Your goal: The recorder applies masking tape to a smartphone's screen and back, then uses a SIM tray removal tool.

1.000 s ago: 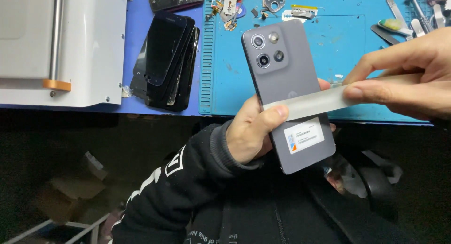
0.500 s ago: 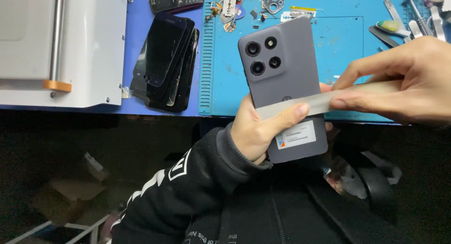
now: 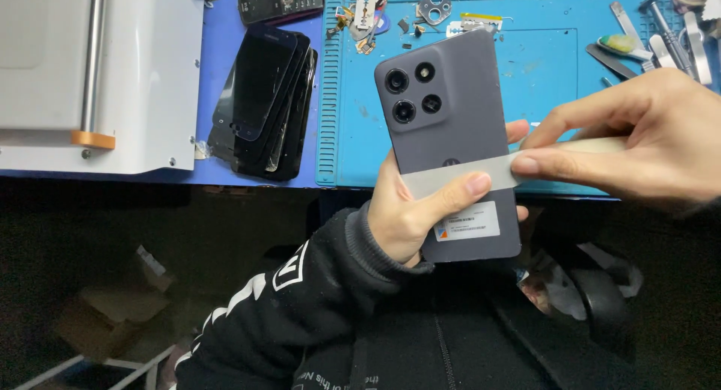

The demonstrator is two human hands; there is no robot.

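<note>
Blue mat, tools, stacked screens

You are holding a dark grey phone bearing a white sticker with an orange corner mark. You are pressing a pale translucent strip across it. Your black sleeve is showing white lettering. The mat is showing bright blue; the stacked screens are showing black.

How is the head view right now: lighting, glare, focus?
Head view: the blue work mat is evenly bright; below the bench edge it falls nearly black; the grey phone back looks sharp with no glare; the right hand is slightly soft at the frame edge.
</note>
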